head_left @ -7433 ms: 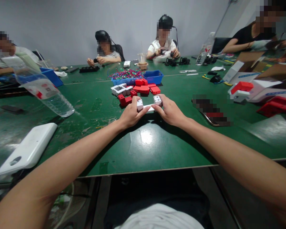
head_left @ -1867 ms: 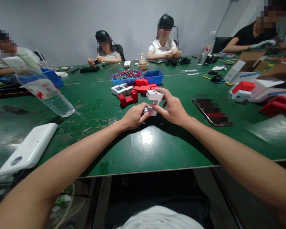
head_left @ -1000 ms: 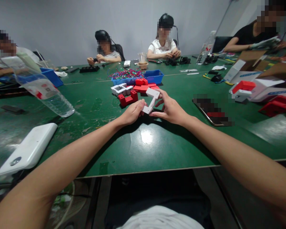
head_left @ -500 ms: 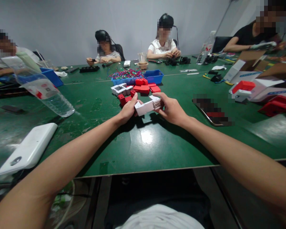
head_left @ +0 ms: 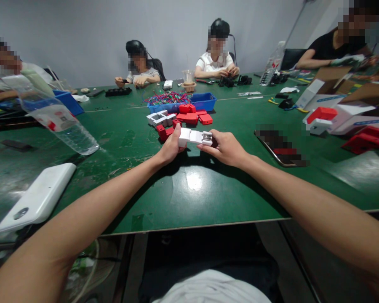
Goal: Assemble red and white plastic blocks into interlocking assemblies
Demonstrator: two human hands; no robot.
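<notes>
A white plastic block-shaped part [head_left: 194, 136] is held level above the table between my two hands; its right end has a small metal-lined slot. My left hand [head_left: 169, 147] is closed on the part's left end, thumb on the near side. At the right end, my right hand [head_left: 227, 147] grips it with thumb and fingers. Just beyond lie several red plastic parts [head_left: 191, 118] and white frame-like parts [head_left: 161, 118]. Behind them a blue tray [head_left: 204, 102] holds a tangle of thin coloured wires [head_left: 169, 97].
A phone [head_left: 279, 148] lies to the right, near open cardboard boxes [head_left: 331, 99] and more red parts [head_left: 371, 139]. On the left are a tilted plastic bottle [head_left: 63, 120] and a white power-bank-like device [head_left: 38, 195]. Several people sit around the green table [head_left: 189, 202].
The white part has been turned in my hands, so its slotted end and upper face show more. My right hand's fingers have shifted on it.
</notes>
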